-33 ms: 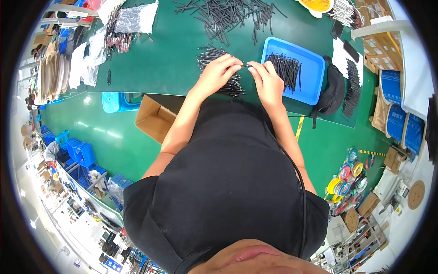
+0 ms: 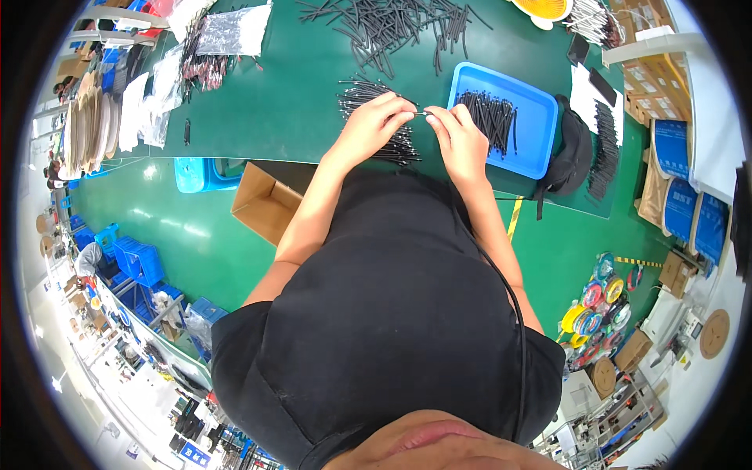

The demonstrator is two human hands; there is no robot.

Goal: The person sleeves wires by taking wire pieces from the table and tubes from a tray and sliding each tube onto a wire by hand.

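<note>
Between my two hands, just above the table's front edge, a short thin black cable piece (image 2: pixel 420 113) runs from fingertips to fingertips. My left hand (image 2: pixel 374 125) pinches one end and my right hand (image 2: pixel 460 142) the other; most of the piece is hidden by the fingers. Beneath and beside my left hand lies a bundle of similar black cable pieces (image 2: pixel 403 149) with small shiny tips. To the right of my right hand, a blue tray (image 2: pixel 536 160) holds another heap of black cable pieces (image 2: pixel 495 121).
Loose black tubes (image 2: pixel 384 31) are strewn at the back of the green table (image 2: pixel 266 117). A black bag (image 2: pixel 570 153) leans by the tray, with more black pieces (image 2: pixel 603 149) beyond. Plastic bags (image 2: pixel 231 33) lie far left. A cardboard box (image 2: pixel 262 202) and blue stool (image 2: pixel 196 175) stand below the edge.
</note>
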